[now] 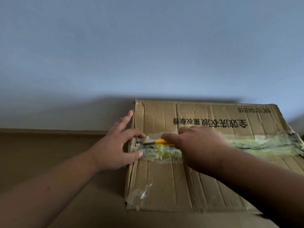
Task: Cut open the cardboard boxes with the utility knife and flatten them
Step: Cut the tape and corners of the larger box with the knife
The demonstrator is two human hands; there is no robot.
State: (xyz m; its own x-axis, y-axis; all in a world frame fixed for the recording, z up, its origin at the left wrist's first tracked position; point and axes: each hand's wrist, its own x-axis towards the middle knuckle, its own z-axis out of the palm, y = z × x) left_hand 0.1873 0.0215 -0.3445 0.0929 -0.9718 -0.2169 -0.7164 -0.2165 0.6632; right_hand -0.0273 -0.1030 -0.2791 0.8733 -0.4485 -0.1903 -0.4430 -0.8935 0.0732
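Cardboard box (189,181): brown, creased, w/ crinkled tape (246,143) over seam.

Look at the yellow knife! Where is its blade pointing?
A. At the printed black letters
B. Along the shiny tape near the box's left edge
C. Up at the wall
B: the yellow utility knife, held by the right hand, lies along the clear tape strip on the brown cardboard box.

A plain pale wall (148,46) rises behind a brown surface (49,145).
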